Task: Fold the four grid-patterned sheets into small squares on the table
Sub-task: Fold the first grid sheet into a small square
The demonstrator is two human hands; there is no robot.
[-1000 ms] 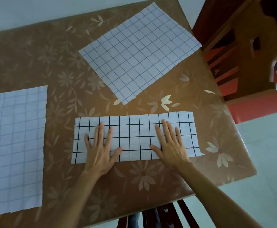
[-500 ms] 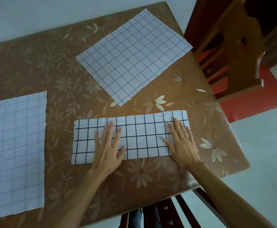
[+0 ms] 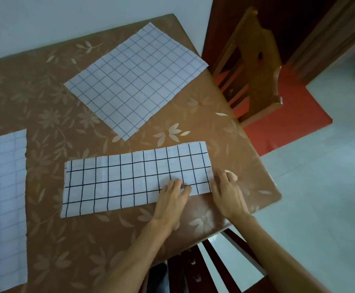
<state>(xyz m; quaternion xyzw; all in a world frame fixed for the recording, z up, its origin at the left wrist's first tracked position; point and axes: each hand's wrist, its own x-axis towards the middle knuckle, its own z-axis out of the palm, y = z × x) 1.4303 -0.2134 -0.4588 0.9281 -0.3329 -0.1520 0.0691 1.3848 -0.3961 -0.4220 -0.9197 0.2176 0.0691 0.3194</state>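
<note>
We press our left hand [image 3: 171, 198] with curled fingers on the long folded white sheet with black grid [image 3: 130, 180]; our right hand [image 3: 227, 191] fingers pinch its right end, on the brown flowered table [image 3: 87, 240].

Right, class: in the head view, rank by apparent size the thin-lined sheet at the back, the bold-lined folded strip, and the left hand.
Largest to smallest:
1. Thin-lined sheet, though it lies farther from the camera.
2. Bold-lined folded strip, fairly close in area.
3. Left hand, clearly smallest.
</note>
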